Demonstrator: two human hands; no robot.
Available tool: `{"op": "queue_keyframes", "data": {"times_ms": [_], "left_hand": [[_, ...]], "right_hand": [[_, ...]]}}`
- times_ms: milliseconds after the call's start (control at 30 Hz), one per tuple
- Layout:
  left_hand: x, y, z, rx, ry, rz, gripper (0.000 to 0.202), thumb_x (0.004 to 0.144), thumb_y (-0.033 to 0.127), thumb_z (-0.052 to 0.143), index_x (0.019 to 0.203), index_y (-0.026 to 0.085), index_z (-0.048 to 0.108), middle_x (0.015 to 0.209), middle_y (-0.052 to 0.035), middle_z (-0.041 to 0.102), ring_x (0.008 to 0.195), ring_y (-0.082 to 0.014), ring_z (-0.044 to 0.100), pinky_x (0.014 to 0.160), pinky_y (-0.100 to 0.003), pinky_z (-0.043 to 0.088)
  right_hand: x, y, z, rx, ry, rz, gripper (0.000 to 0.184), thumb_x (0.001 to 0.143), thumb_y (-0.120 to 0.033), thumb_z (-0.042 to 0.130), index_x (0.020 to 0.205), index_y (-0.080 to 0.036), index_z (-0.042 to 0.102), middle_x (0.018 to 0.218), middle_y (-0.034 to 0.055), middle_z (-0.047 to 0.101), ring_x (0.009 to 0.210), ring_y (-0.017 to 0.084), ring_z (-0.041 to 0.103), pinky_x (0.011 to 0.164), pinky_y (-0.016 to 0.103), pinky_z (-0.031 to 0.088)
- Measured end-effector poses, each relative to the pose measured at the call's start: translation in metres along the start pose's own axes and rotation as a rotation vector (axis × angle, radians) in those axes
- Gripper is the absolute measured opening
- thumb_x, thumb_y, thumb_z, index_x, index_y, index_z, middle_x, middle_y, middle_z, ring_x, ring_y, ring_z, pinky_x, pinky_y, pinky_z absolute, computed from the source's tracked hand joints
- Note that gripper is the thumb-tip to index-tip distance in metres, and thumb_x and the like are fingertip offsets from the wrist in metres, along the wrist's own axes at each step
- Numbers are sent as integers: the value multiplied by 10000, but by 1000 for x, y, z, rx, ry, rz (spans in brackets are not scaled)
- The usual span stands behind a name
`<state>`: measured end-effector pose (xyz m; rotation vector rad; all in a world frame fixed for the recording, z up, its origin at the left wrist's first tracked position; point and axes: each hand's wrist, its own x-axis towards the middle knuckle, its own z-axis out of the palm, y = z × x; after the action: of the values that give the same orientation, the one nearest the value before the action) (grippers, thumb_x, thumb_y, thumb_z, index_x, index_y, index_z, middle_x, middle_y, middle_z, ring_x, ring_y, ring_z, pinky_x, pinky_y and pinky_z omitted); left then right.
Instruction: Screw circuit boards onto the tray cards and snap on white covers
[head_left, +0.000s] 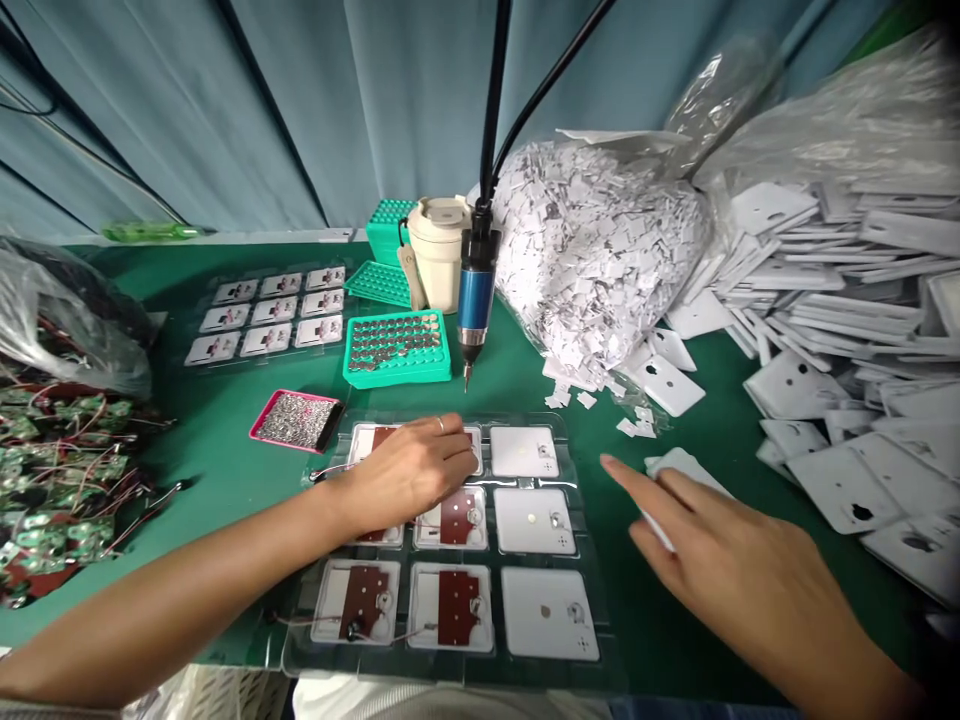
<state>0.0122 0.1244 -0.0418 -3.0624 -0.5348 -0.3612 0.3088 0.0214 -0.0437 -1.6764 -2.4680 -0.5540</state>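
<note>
Our left hand (405, 475) lies spread on the tray (450, 674); at three o'clock, our open right hand (735, 570) touches a light, stiff card (682, 468): take its edge.

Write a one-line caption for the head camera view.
Left hand on a clear tray of white cards, right hand at a loose card, electric screwdriver hanging nearby.

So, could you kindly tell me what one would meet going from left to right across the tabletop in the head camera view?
Tangled green circuit boards with wires → pink-rimmed tray of small metal parts → clear compartmented tray of white cards → the person's right hand → stacked white cards
</note>
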Motion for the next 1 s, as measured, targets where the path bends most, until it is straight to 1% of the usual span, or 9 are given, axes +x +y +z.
{"op": "queue_keyframes", "data": {"times_ms": [100,200,267,333,467,667,767,867,1000], "left_hand": [[-2,-1,-2,27,-4,32,242,972,104,444,803,132,613,767,-51,615,794,-201,535,704,-320,477],[-4,-3,-3,13,-31,77,222,979,80,424,875,132,613,818,-51,638,885,-206,563,778,-328,485],[-3,-5,-4,-4,-56,90,210,983,97,432,874,135,607,817,-49,636,874,-199,565,793,-327,486],[0,-6,-5,0,-84,78,206,977,114,457,832,142,601,802,-49,625,835,-198,555,771,-322,485],[2,-6,-6,10,-139,45,228,972,83,423,874,148,619,857,-59,626,871,-207,546,779,-319,485],[-11,3,-9,-31,-180,-56,214,979,150,429,1077,122,617,1089,-118,614,1063,-274,532,830,-404,476],[-19,6,-13,-77,-152,-131,275,982,245,456,1222,174,569,1267,-133,538,1200,-319,460,900,-464,435],[-27,4,-18,-251,-109,-253,356,955,320,518,1303,246,501,1379,-110,435,1223,-313,422,952,-485,399],[-37,-2,-23,-395,0,-439,445,906,244,575,1309,171,401,1291,-110,490,1160,-266,436,958,-450,393]], "right_hand": [[4,-3,7,108,-166,60,361,867,-399,531,1161,-210,620,829,31,668,511,165,585,388,278,374],[-2,9,8,298,-301,143,588,796,-542,622,1293,-239,540,933,36,699,589,187,641,463,297,492],[-10,19,9,406,-366,164,588,803,-502,630,1334,-283,506,1008,23,701,619,177,656,515,292,530],[-18,25,11,440,-386,158,504,836,-432,597,1320,-316,518,1064,15,689,682,184,675,537,286,536],[-24,28,16,418,-333,107,429,897,-428,506,1308,-306,532,1059,35,681,753,207,692,471,274,500],[-14,26,13,388,-243,53,360,890,-427,504,1200,-269,597,985,49,687,666,205,676,455,293,501],[-11,28,11,369,-218,25,302,834,-422,551,1074,-254,625,1030,49,660,645,198,661,428,302,487],[-11,32,9,310,-200,39,317,757,-429,618,1017,-248,606,1020,47,659,751,232,670,461,312,501],[6,26,-4,279,-83,62,385,813,-463,615,1144,-269,588,1031,48,676,856,242,668,606,326,538]]}}
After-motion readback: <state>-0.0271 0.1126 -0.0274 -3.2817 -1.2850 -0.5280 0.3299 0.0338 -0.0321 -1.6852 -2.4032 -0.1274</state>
